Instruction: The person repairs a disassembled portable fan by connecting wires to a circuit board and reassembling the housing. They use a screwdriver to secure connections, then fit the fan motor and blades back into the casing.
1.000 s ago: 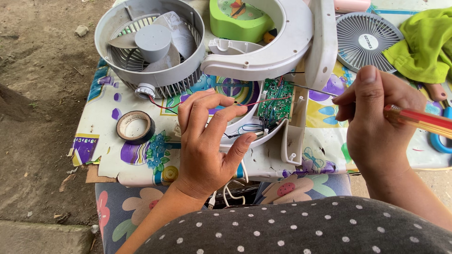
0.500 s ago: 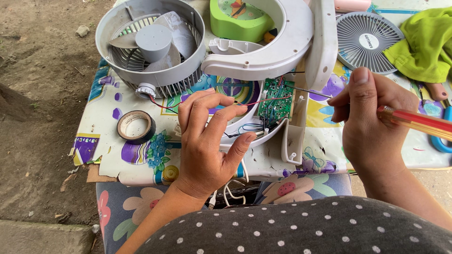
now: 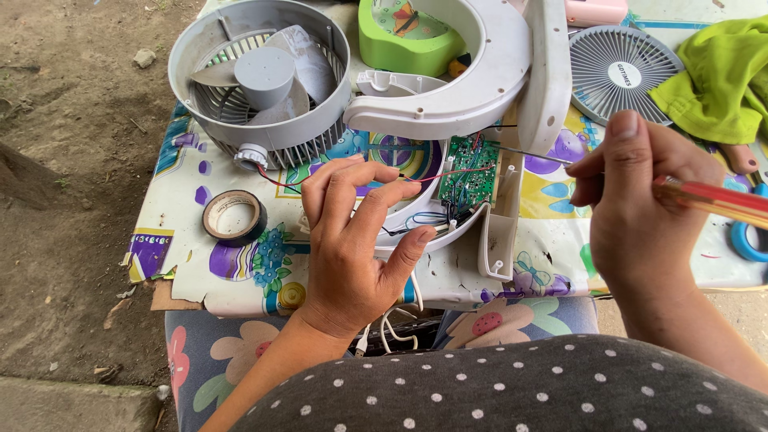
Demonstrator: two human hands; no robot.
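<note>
Green circuit board (image 3: 470,170) lies exposed in the opened white fan housing (image 3: 448,104); left hand (image 3: 352,240), fingers spread, steadies it while right hand (image 3: 640,200) grips a soldering iron (image 3: 712,200); reassembly remains.

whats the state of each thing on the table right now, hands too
left hand: fingers spread, resting on the opened white fan housing
right hand: closed on a red-handled tool, its thin tip aimed at the board
green circuit board: exposed, wires attached
grey fan head: front grille off, blades bare
front grille: detached, lying flat
tape roll: flat, untouched
green cloth: crumpled
</note>
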